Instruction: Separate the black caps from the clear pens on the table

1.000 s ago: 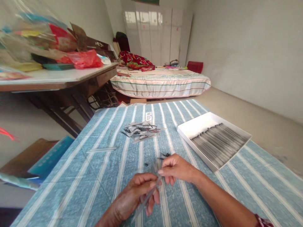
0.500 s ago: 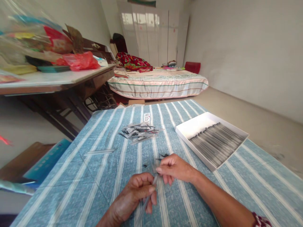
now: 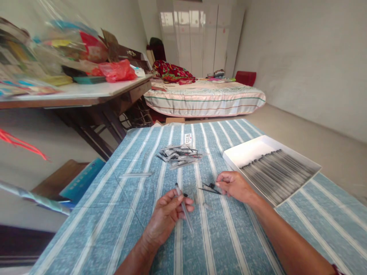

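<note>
My left hand [image 3: 169, 208] is closed around a translucent pen barrel [image 3: 185, 210], which slants with its dark end up and left. A small black piece [image 3: 185, 195] shows by its fingertips. To the right, my right hand [image 3: 233, 185] pinches at the edge of a few small black pen parts [image 3: 211, 186] lying on the cloth; what sits between its fingertips is too small to make out. A small clear piece [image 3: 208, 206] lies between the hands. Beyond them is a pile of pen refills [image 3: 180, 156], some in clear sleeves.
A white box [image 3: 233, 158] at the right holds rows of assembled-looking pens [image 3: 278, 173]. More clear barrels [image 3: 136, 175] lie at left on the striped tablecloth [image 3: 97, 217]. A cluttered side table [image 3: 94, 91] stands left, a bed [image 3: 206, 101] beyond.
My hands have moved apart: the right has left the pen barrel and reached the black parts. In my left hand the barrel now tilts the other way. The camera view has shifted left.
</note>
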`<state>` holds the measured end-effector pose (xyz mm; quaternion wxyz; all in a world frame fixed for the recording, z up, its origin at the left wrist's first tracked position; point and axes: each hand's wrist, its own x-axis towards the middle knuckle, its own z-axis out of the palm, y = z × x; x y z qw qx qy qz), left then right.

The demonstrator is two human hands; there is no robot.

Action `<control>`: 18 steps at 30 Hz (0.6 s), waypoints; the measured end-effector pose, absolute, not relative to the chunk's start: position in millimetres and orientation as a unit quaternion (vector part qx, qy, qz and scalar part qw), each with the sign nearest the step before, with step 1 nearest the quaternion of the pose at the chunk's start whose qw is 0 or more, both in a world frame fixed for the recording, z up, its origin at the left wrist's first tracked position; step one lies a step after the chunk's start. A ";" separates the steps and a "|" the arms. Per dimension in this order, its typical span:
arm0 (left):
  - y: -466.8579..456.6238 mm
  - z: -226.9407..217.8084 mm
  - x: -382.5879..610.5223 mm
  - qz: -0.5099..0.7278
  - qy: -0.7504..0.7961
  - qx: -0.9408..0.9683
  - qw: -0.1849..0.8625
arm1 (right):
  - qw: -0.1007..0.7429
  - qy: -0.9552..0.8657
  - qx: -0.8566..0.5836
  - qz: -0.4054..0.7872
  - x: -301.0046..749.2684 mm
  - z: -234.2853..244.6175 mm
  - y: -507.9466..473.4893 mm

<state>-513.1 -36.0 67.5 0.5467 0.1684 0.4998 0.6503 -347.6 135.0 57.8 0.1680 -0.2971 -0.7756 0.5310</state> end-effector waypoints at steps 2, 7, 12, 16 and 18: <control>-35.8 67.1 -513.8 0.657 0.495 0.161 0.545 | 0.163 -0.794 -0.287 0.510 -346.4 58.1 133.6; -36.0 65.2 -515.9 0.668 0.488 0.156 0.540 | 0.146 -0.843 -0.255 0.451 -347.6 59.6 122.8; -35.9 62.8 -515.4 0.674 0.488 0.153 0.533 | 0.097 -0.889 -0.235 0.381 -352.6 61.4 108.5; -36.0 62.5 -515.2 0.680 0.487 0.157 0.525 | 0.057 -0.921 -0.212 0.323 -355.7 68.7 94.9; -36.3 62.5 -515.7 0.682 0.488 0.160 0.521 | 0.033 -0.942 -0.215 0.257 -357.6 71.8 87.2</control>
